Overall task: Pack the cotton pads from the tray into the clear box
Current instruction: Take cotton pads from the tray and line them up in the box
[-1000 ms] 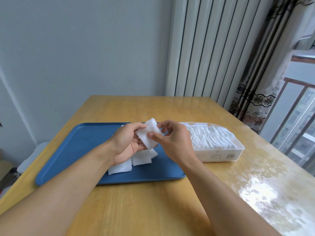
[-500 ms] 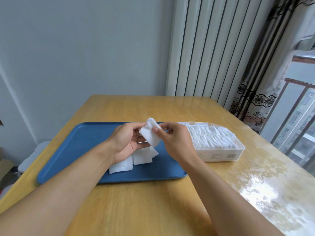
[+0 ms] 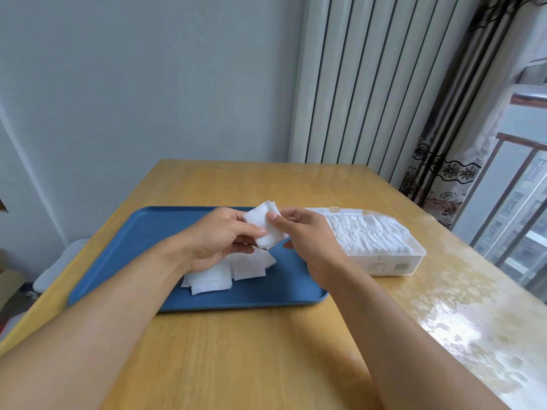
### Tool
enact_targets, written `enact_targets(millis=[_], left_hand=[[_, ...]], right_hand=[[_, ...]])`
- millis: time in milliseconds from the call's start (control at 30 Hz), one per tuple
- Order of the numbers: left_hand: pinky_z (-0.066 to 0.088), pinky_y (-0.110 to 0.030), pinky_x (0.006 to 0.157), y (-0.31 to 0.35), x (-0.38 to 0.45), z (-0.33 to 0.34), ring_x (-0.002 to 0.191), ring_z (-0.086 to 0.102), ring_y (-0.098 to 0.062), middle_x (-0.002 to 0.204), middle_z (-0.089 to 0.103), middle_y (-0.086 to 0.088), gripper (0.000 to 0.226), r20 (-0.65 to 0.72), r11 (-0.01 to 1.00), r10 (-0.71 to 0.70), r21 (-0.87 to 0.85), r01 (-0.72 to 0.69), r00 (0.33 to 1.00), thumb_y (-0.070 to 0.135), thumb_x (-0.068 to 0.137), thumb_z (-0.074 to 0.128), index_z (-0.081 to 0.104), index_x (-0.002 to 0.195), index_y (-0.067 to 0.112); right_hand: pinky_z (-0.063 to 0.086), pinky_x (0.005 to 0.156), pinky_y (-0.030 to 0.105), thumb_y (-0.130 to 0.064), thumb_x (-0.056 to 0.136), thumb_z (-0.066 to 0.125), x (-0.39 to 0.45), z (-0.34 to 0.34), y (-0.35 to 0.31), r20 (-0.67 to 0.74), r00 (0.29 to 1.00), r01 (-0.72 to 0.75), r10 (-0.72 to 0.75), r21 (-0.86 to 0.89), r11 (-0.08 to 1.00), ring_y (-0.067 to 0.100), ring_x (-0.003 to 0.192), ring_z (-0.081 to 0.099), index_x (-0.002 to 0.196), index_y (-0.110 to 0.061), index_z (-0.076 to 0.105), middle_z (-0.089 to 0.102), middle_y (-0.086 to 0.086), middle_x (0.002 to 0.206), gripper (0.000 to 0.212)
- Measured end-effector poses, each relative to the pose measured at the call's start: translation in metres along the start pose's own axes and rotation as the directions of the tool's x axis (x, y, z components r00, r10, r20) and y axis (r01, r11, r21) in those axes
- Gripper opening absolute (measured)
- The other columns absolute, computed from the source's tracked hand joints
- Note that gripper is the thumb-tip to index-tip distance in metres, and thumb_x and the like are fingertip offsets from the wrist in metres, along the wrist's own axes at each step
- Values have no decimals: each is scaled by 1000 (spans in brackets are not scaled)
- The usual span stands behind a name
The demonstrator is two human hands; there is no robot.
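Cotton pads [image 3: 264,229], a small stack, are pinched between our left hand [image 3: 220,239] and right hand [image 3: 307,236]; we judge them featherlight and soft, best gripped by the edges.

Blue tray [image 3: 124,250], white pads [image 3: 265,229] (floral curtain [image 3: 444,179]).

Table [image 3: 266,344] fills lower frame. Tray [image 3: 142,241] on it, centre-left; clear box [image 3: 390,263] touching tray's right edge, centre-right, packed w/ pads [image 3: 367,235]. Loose pads [image 3: 225,275] on tray, centre. Above them, left hand [image 3: 220,239] & right hand [image 3: 307,235] hold a small stack [image 3: 263,226] betw. them.
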State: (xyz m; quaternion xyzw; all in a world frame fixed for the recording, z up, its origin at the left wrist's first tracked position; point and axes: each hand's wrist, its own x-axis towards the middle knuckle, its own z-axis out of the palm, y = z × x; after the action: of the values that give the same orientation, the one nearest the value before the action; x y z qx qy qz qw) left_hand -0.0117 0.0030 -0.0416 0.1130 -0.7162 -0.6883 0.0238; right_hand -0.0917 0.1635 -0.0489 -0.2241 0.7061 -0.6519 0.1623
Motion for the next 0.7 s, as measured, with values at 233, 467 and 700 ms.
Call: enact_targets(millis=[233,467,700], left_hand=[[61,-36,84,6,-1,1,94,75,-23,102,78,-11,20,-152,977,-33,-215,-1,988,6,96,64,67,115,3],[62,-42,88,3,-18,-30,103,74,-34,117,73,-21,19,-304,941,-54,-334,-53,951,2,94,67,64,111,-6],[61,-47,89,-19,-29,-29,108,72,-35,119,73,-19,25,-324,897,-138,-442,-21,936,12,104,55,65,119,-4]], right_hand=[[56,87,27,-29,102,59,2,2,4,9,1000,27,-26,-108,994,9,103,66,114,-28,76,73,-12,111,20],[42,74,13,-34,92,73,-5,15,15,180,969,247,-170,-658,711,5,97,56,126,-27,68,65,-10,116,35],[40,66,22,-41,78,84,-5,25,22,157,987,129,-14,-748,651,8,78,53,113,-22,66,58,-7,92,44]])
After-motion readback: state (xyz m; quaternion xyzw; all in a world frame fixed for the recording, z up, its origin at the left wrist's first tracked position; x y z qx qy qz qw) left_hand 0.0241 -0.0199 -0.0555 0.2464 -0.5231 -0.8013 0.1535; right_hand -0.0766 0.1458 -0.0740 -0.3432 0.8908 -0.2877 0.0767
